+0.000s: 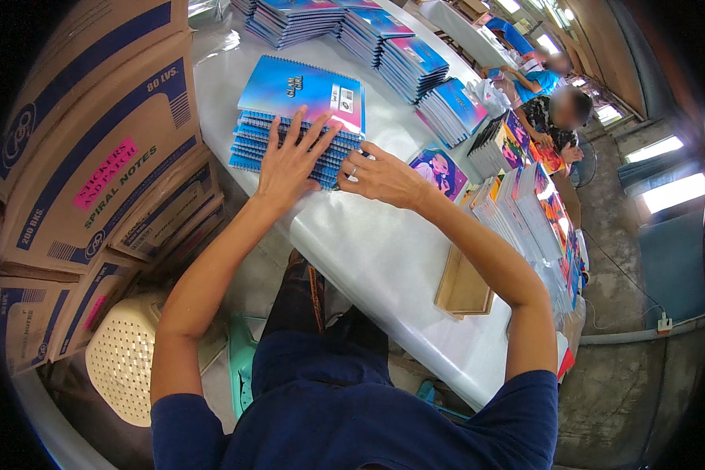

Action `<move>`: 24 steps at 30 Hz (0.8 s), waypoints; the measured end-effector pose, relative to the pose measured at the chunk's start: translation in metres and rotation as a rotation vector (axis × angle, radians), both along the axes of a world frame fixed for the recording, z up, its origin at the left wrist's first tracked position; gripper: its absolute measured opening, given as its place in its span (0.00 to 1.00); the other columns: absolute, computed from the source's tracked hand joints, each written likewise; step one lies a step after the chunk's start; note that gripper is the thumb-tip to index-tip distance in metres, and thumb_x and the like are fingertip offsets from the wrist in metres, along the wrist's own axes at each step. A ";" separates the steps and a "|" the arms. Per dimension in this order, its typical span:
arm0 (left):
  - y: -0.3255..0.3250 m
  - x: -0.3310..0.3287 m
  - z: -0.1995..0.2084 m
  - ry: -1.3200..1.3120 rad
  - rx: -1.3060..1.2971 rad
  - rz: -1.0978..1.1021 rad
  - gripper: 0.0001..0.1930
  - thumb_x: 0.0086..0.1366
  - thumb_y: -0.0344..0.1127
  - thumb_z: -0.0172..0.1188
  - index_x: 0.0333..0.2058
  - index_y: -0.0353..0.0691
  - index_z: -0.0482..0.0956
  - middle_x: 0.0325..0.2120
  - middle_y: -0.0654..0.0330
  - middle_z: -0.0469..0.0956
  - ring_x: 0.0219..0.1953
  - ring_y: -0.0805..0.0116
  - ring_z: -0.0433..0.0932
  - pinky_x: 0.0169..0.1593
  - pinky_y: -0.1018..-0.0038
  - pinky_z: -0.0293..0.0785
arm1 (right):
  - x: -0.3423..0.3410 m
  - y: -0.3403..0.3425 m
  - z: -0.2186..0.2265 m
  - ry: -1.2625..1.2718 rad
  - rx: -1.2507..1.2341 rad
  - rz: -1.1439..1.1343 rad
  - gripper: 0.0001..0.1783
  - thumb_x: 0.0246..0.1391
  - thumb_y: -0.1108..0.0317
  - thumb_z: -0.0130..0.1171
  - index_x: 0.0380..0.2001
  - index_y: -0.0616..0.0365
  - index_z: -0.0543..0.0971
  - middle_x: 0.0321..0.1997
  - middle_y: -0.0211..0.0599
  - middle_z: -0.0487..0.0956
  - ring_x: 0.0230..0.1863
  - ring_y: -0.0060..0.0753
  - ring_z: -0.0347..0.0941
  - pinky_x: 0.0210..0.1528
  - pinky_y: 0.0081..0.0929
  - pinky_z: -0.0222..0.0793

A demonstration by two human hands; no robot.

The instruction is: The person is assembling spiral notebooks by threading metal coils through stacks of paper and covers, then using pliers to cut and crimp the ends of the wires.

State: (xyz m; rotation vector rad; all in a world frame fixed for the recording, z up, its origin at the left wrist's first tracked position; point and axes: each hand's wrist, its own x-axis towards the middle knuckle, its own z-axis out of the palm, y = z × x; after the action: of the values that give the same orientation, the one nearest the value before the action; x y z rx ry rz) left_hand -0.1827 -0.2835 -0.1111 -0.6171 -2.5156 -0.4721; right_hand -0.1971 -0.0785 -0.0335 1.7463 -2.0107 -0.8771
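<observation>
A stack of blue and pink spiral notebooks (315, 90) lies on the white table, its wire-bound edges showing along the near side. My left hand (294, 157) rests on that near side with its fingers spread across the cover and the coils; its thumb is by the lower edge. At the stack's right near corner is my right hand (384, 178), wearing a ring. Its fingers are bent and closed against the notebooks' edges, and the fingertips are partly hidden.
More notebook stacks (411, 66) line the table's (352, 258) far side. To the right are upright rows of books (517, 211), a loose picture cover (440, 174) and a wooden tray (462, 286). Cardboard boxes (94, 164) tower at left above a cream stool (125, 356). Other people (556, 117) sit beyond.
</observation>
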 end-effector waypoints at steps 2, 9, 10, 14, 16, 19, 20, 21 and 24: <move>0.000 0.001 0.000 -0.007 -0.004 -0.001 0.64 0.29 0.45 0.78 0.68 0.58 0.51 0.68 0.67 0.51 0.69 0.52 0.48 0.67 0.46 0.44 | 0.000 0.000 -0.001 -0.019 0.005 0.002 0.09 0.47 0.64 0.61 0.34 0.47 0.77 0.38 0.24 0.74 0.49 0.25 0.68 0.54 0.31 0.61; -0.001 0.001 0.004 -0.023 -0.040 0.014 0.63 0.30 0.45 0.78 0.67 0.57 0.52 0.67 0.67 0.52 0.69 0.52 0.48 0.66 0.45 0.44 | 0.035 -0.048 -0.025 -0.116 0.139 -0.593 0.03 0.42 0.67 0.61 0.23 0.50 0.83 0.25 0.32 0.81 0.28 0.35 0.79 0.22 0.42 0.72; 0.000 0.001 0.003 -0.017 -0.045 0.007 0.63 0.29 0.46 0.78 0.67 0.57 0.52 0.67 0.67 0.53 0.69 0.53 0.48 0.66 0.45 0.44 | 0.041 -0.056 -0.026 -0.137 0.164 -0.681 0.04 0.42 0.68 0.61 0.23 0.52 0.84 0.25 0.34 0.81 0.26 0.37 0.79 0.18 0.45 0.72; -0.002 0.002 0.000 0.009 -0.037 0.005 0.63 0.29 0.47 0.78 0.67 0.56 0.52 0.67 0.66 0.53 0.69 0.53 0.48 0.66 0.44 0.44 | 0.048 -0.037 -0.025 -0.054 -0.003 -0.634 0.11 0.43 0.67 0.61 0.33 0.55 0.80 0.35 0.37 0.79 0.39 0.37 0.76 0.39 0.41 0.70; -0.001 0.001 0.001 0.014 -0.044 0.017 0.63 0.30 0.47 0.78 0.67 0.56 0.52 0.67 0.65 0.53 0.69 0.53 0.48 0.66 0.44 0.45 | 0.046 -0.017 -0.018 0.020 -0.110 -0.487 0.15 0.46 0.67 0.60 0.40 0.55 0.75 0.40 0.35 0.75 0.48 0.32 0.68 0.52 0.33 0.59; 0.000 0.003 0.003 0.031 -0.064 0.026 0.61 0.32 0.46 0.78 0.67 0.55 0.52 0.66 0.64 0.54 0.69 0.53 0.49 0.66 0.45 0.45 | 0.037 -0.003 -0.012 0.108 -0.125 -0.237 0.13 0.47 0.67 0.59 0.38 0.56 0.75 0.37 0.33 0.75 0.46 0.31 0.69 0.49 0.33 0.61; -0.001 0.003 0.003 0.042 -0.072 0.031 0.60 0.33 0.45 0.77 0.67 0.55 0.52 0.66 0.64 0.55 0.69 0.53 0.49 0.66 0.45 0.45 | 0.034 -0.001 -0.012 0.107 -0.118 -0.211 0.13 0.47 0.67 0.59 0.39 0.56 0.75 0.37 0.33 0.75 0.46 0.31 0.69 0.49 0.33 0.61; 0.000 0.004 0.003 0.053 -0.081 0.037 0.59 0.35 0.45 0.77 0.67 0.54 0.52 0.65 0.63 0.56 0.69 0.53 0.50 0.66 0.45 0.45 | 0.030 0.000 -0.012 0.106 -0.112 -0.185 0.13 0.48 0.67 0.58 0.39 0.56 0.75 0.37 0.32 0.74 0.45 0.31 0.69 0.49 0.32 0.61; 0.000 0.003 0.004 0.059 -0.071 0.020 0.59 0.35 0.45 0.77 0.67 0.54 0.52 0.65 0.63 0.56 0.69 0.53 0.50 0.66 0.45 0.45 | 0.026 0.005 -0.014 0.089 -0.106 -0.147 0.13 0.47 0.67 0.58 0.38 0.56 0.75 0.36 0.31 0.74 0.45 0.30 0.69 0.48 0.31 0.61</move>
State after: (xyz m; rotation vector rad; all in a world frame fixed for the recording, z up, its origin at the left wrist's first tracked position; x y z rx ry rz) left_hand -0.1796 -0.2835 -0.1074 -0.6226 -2.4891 -0.3528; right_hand -0.1716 -0.0738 -0.0471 1.4929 -2.1070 -0.8589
